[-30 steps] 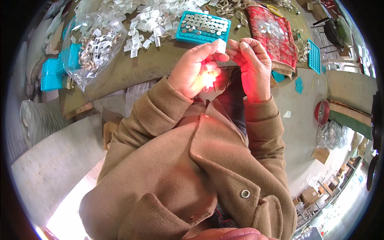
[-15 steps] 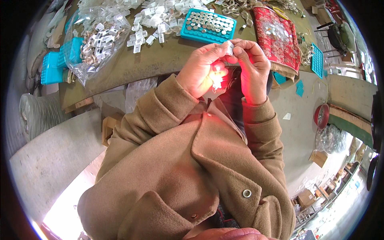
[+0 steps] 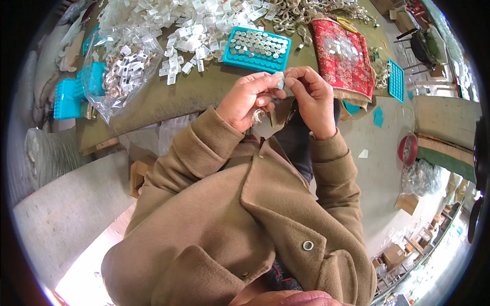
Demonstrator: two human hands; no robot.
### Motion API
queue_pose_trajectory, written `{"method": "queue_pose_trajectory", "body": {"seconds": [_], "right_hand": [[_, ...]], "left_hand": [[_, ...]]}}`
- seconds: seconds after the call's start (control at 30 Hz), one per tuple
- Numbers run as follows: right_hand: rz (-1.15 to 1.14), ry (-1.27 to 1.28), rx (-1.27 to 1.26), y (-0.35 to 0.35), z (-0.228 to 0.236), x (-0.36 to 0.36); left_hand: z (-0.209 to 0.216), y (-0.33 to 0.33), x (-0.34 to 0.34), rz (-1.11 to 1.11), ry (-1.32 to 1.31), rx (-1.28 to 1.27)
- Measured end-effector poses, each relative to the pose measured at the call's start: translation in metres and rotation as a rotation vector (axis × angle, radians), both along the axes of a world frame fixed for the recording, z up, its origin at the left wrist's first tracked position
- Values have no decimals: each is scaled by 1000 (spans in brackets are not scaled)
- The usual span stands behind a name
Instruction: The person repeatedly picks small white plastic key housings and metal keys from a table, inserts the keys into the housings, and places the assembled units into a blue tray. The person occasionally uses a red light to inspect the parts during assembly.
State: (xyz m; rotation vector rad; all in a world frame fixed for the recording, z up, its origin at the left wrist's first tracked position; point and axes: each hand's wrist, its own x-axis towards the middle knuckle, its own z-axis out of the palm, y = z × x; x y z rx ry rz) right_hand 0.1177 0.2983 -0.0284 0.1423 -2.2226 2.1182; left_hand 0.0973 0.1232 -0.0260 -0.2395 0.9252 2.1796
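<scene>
Close to the table's front edge, my left hand pinches a small whitish plastic battery case between thumb and fingers. A coil of thin light wire hangs below the curled fingers of that hand; it looks like a light string and shows no glow. My right hand meets the case from the other side, thumb and forefinger pressed together at its edge. The fingers cover most of the case. Just beyond both hands lies a teal tray with rows of round silver button cells.
White plastic cases are heaped at the back. At left, a clear bag of wired cases stands beside teal trays. A red patterned cloth with small bits and yellow-handled pliers lies right, near coiled wire strings.
The bright red light in my left hand has gone out, leaving the wire coil visible. Both hands have shifted slightly left and nearer to me, still together at the case.
</scene>
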Motion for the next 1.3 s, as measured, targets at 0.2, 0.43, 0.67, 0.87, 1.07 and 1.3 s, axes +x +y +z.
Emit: {"method": "queue_pose_trajectory", "body": {"seconds": [0.2, 0.43, 0.67, 0.87, 1.07, 1.3], "right_hand": [[75, -2, 118, 7, 0, 0], [-20, -184, 14, 40, 5, -40], [-418, -72, 883, 24, -31, -87], [-523, 97, 612, 20, -19, -78], [-122, 78, 108, -3, 10, -31], [232, 229, 415, 0, 29, -13]], "left_hand": [[-7, 6, 2, -8, 287, -265], [1, 7, -4, 7, 346, -332], [4, 5, -3, 6, 192, -124], [10, -3, -7, 19, 123, -118], [34, -6, -4, 267, 733, -293], [35, -26, -4, -134, 706, -586]]}}
